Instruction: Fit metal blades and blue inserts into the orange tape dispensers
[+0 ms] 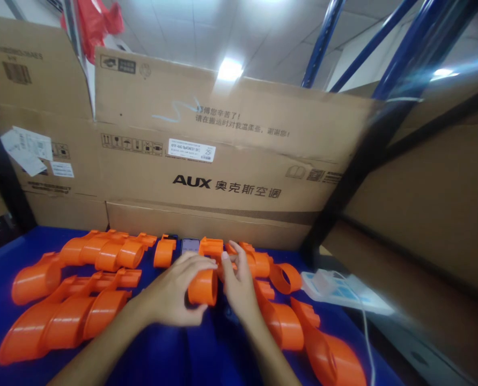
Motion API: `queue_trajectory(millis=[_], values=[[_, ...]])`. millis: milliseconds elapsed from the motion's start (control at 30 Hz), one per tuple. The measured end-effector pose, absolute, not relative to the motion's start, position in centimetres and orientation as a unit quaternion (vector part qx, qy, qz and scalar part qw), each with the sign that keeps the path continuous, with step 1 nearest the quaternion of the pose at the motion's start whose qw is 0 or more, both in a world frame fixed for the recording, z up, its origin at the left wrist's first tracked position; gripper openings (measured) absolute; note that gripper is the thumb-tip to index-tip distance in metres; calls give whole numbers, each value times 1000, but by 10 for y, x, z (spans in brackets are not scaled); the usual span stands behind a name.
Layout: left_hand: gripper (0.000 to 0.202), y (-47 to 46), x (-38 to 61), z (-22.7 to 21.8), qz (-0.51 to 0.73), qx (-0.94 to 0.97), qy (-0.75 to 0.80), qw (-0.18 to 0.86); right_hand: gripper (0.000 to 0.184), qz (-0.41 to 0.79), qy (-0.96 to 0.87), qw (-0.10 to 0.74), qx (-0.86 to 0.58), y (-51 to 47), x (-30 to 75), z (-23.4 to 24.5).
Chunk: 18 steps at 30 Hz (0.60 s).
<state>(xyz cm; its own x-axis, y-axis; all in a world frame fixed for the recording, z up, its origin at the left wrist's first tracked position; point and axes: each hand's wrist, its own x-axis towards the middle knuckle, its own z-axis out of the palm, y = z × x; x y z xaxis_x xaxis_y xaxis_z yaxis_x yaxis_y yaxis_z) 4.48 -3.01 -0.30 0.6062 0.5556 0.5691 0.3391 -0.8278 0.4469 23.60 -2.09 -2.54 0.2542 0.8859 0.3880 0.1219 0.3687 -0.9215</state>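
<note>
My left hand [173,294] is wrapped round an orange plastic ring-shaped part [203,287], held just above the blue table [174,354]. My right hand [239,284] is at the same part's right side, fingers curled against it and against the orange pieces behind. More orange plastic parts [78,289] lie in rows to the left. Others [299,321] lie to the right of my right forearm. A small orange ring [164,253] sits beyond my left hand.
A phone [190,246] lies at the back of the table among the orange parts. A white power strip [339,289] with a cable rests at the right. Cardboard boxes [222,161] wall off the back. Blue and black rack posts [359,161] stand on the right.
</note>
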Motion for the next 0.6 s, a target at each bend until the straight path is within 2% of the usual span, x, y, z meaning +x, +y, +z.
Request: queue_trajectory(millis=[100, 167, 467, 600], values=[[85, -34, 45, 1, 351, 898, 214, 154, 47, 436, -460, 636, -439, -20, 233, -25], [85, -36, 47, 2, 352, 900, 196, 164, 43, 462, -443, 636, -432, -20, 234, -24], [89, -38, 55, -1, 349, 895, 160, 226, 26, 458, -412, 660, -429, -21, 239, -17], [84, -37, 50, -8, 418, 835, 207, 294, 31, 417, -432, 676, -427, -17, 241, -15]])
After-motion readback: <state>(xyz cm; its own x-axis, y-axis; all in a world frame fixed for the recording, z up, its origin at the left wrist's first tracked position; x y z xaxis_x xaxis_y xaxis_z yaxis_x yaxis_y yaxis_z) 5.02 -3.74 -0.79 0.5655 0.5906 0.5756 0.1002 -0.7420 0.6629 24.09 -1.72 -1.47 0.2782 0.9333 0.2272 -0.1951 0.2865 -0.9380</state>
